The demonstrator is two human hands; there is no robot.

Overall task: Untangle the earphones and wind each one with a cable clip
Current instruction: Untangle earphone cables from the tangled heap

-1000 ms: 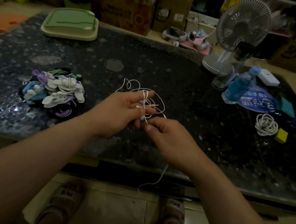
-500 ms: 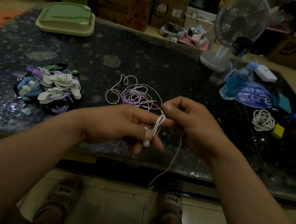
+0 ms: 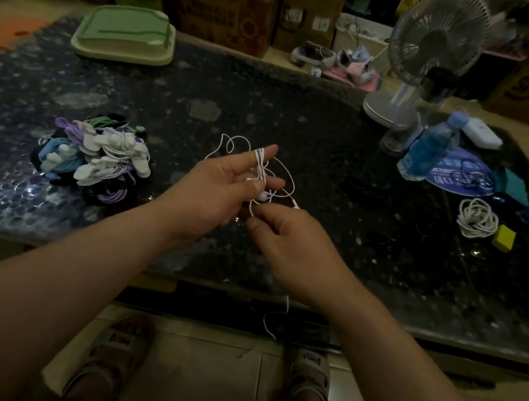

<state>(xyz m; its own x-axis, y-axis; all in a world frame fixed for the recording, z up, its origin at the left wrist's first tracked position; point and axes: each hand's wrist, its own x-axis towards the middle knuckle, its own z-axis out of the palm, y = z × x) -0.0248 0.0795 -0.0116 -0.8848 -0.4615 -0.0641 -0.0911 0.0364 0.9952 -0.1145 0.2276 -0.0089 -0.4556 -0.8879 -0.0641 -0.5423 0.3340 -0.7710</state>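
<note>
White thin earphone cable (image 3: 260, 165) is wound round spread fingers of the left hand (image 3: 219, 189) above the dark speckled bench (image 3: 303, 120), and pinched by the right hand (image 3: 287, 242). No clip is fitted yet; a pile of clipped earphone bundles (image 3: 96, 156) is seen finished.

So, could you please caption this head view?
White earphone cable wound round fingers of left hand; right hand pinches it.

You've got a green tray (image 3: 123, 35) far-left on the tabletop (image 3: 271, 104), desk fan (image 3: 433, 43) far-right w/ blue bottle (image 3: 428, 150) beside, yellow block (image 3: 504, 237) nearer.
</note>
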